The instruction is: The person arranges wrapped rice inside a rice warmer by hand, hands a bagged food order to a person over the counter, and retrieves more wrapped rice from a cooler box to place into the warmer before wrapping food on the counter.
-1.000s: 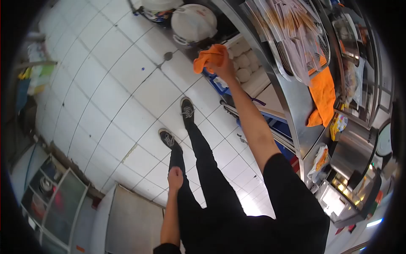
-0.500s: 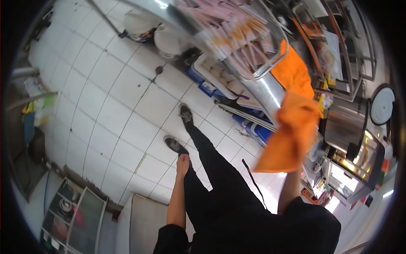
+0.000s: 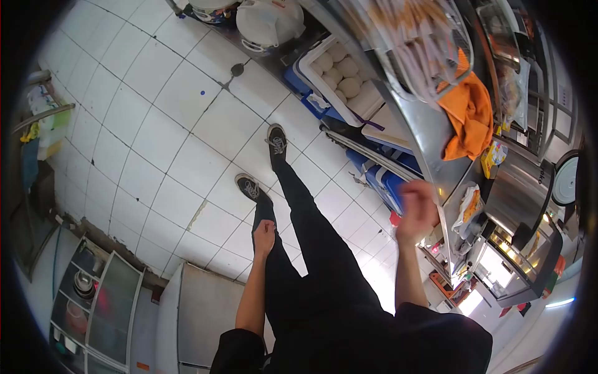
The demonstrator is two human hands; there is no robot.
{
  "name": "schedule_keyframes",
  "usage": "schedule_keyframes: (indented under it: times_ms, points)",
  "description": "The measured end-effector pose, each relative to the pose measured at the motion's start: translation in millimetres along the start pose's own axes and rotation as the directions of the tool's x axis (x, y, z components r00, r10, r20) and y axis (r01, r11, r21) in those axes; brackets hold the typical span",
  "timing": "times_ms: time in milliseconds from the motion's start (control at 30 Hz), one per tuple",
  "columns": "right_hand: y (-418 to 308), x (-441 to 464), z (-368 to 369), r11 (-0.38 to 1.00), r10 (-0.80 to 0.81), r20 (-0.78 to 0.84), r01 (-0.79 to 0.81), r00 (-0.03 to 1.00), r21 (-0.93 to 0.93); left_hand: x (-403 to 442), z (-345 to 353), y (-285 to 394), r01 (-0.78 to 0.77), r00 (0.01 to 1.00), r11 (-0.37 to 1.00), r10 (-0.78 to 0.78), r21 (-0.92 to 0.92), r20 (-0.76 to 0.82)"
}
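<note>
My right hand [image 3: 417,213] is raised beside the front edge of the steel counter [image 3: 430,149], blurred, with no cloth in it; how its fingers are set is smeared. An orange cloth [image 3: 468,118] lies crumpled on the counter, next to a wire basket [image 3: 464,73] of wrapped items. Down by my thigh hangs my left hand [image 3: 264,237], its fingers curled together; whether anything is inside is hidden. Below the counter, a white box [image 3: 305,62] holds several round white dough balls [image 3: 349,87].
White lidded buckets [image 3: 269,23] stand at the top. Blue containers [image 3: 386,187] sit under the counter. At the lower left is a glass-door cabinet [image 3: 115,305]. Metal appliances [image 3: 514,187] line the right side. My shoes [image 3: 276,144] are on the tiled floor.
The orange cloth went from my right hand near the dough box up to the counter, and my right hand has let go of it. The dough balls show more fully.
</note>
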State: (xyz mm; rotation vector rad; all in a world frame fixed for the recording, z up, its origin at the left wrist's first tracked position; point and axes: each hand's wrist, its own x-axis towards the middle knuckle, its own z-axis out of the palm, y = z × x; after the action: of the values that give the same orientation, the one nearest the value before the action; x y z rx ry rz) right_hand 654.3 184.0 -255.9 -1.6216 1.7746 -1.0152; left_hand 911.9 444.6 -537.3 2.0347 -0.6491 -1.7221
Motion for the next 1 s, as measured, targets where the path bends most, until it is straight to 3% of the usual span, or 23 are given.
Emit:
schedule_keyframes:
  times_ms: [33, 67, 100, 133, 167, 200, 267, 367, 467, 500, 567, 667, 733, 767, 800, 867, 900, 933, 1000]
  points:
    - [-9, 14, 30, 0.966, -0.136, 0.305, 0.195, 0.943, -0.172, 0, 0, 9, 0.003, 1.0, 1.0, -0.003, 0.023, -0.001]
    - [8, 25, 65, 0.954, -0.085, 0.359, 0.179, 0.929, -0.239, -2, 1, 8, 0.005, 1.0, 0.999, -0.005, 0.036, -0.007]
    - [49, 41, 101, 0.996, 0.02, 0.301, 0.007, 0.953, -0.088, -1, 5, 6, 0.005, 1.0, 0.999, -0.004, 0.045, -0.013]
    - [82, 66, 130, 0.957, 0.29, 0.244, -0.286, 0.925, -0.052, 1, 9, 6, 0.001, 1.0, 0.999, 0.001, 0.051, -0.022]
    - [154, 97, 155, 0.947, 0.272, 0.142, -0.238, 0.952, -0.215, 1, 13, 10, -0.004, 0.999, 0.994, 0.009, 0.112, -0.043]
    - [203, 132, 176, 0.947, 0.243, 0.084, -0.217, 0.967, -0.238, -3, 15, 17, -0.01, 0.998, 0.985, 0.022, 0.175, -0.063]
    - [320, 192, 203, 0.904, 0.345, -0.033, -0.342, 0.938, -0.258, -4, 12, 29, 0.006, 0.997, 0.978, 0.012, 0.209, -0.083]
    - [460, 235, 219, 0.803, 0.376, 0.089, -0.277, 0.922, -0.527, -10, 12, 21, 0.056, 0.995, 0.984, -0.041, 0.17, -0.094]
    - [446, 233, 224, 0.488, 0.614, 0.175, -0.196, 0.77, -0.85, -7, 20, 25, 0.097, 0.976, 0.995, -0.091, 0.02, -0.2]
    - [443, 234, 220, 0.499, 0.584, 0.21, -0.143, 0.784, -0.855, -3, 21, 32, 0.117, 0.98, 0.99, -0.101, 0.083, -0.17]
    - [429, 233, 213, 0.518, 0.523, 0.272, -0.048, 0.808, -0.854, 12, 29, 31, -0.004, 0.99, 1.0, 0.008, 0.031, -0.143]
    - [378, 237, 208, 0.512, 0.562, 0.342, 0.008, 0.753, -0.859, 54, 34, 46, 0.021, 1.0, 0.962, -0.015, -0.271, 0.024]
    - [371, 230, 207, 0.441, 0.527, 0.146, -0.123, 0.837, -0.889, 90, 35, 76, 0.012, 0.997, 0.976, 0.004, -0.216, 0.072]
    - [366, 227, 208, 0.411, 0.5, 0.044, -0.193, 0.865, -0.891, 110, 35, 98, -0.08, 0.994, 0.974, 0.095, -0.21, 0.062]
    - [360, 224, 207, 0.535, 0.462, 0.021, -0.26, 0.886, -0.804, 127, 36, 123, -0.172, 0.981, 0.964, 0.186, -0.204, 0.055]
    - [332, 210, 205, 0.744, 0.394, -0.058, -0.356, 0.917, -0.565, 157, 45, 167, -0.119, 0.961, 0.851, 0.229, -0.512, 0.156]
    - [275, 195, 206, 0.838, 0.484, 0.025, -0.455, 0.875, -0.3, 166, 49, 196, -0.172, 0.946, 0.818, 0.292, -0.548, 0.139]
    - [216, 180, 204, 0.84, 0.539, 0.139, -0.542, 0.831, -0.017, 169, 51, 225, -0.219, 0.93, 0.782, 0.349, -0.583, 0.118]
    - [187, 167, 196, 0.873, 0.466, 0.269, -0.487, 0.843, 0.014, 167, 52, 282, -0.263, 0.922, 0.729, 0.383, -0.632, 0.058]
